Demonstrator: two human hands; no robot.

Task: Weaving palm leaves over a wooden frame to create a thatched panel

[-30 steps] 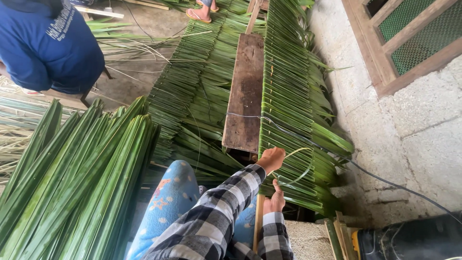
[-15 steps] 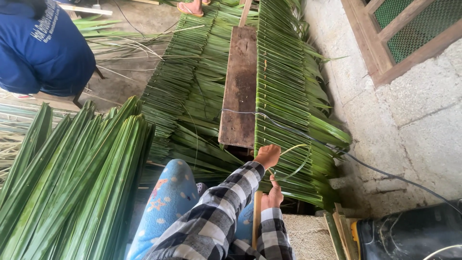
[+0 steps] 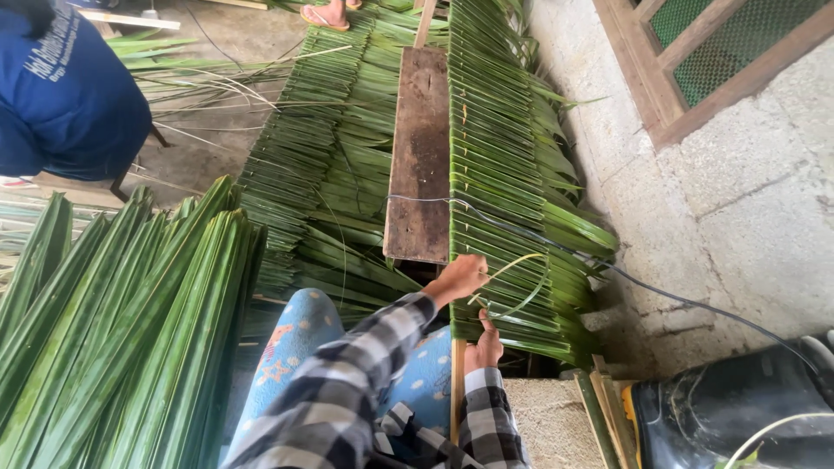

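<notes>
A long panel of folded green palm leaves [image 3: 499,156] runs away from me along a wooden stick [image 3: 456,391]. My left hand [image 3: 460,276] reaches across to the panel's near end, its fingers closed on a thin pale green strip [image 3: 526,280] that loops over the leaves. Just below it, my right hand [image 3: 482,347] grips the nearest folded leaf by the stick, thumb pointing up towards the loop. A dark wooden board [image 3: 419,148] lies alongside the panel, to its left.
A bundle of long loose palm leaves [image 3: 130,330] lies at my left. More woven panels [image 3: 321,156] are stacked beyond my blue-trousered knee [image 3: 300,343]. A person in a blue shirt [image 3: 61,87] sits at far left. A black cable [image 3: 695,304] crosses the concrete, and a black boot [image 3: 738,417] stands at lower right.
The view has drifted, so everything sits lower-left in the frame. My left hand has shifted slightly left with the strip. My right hand stays on the leaf by the stick.
</notes>
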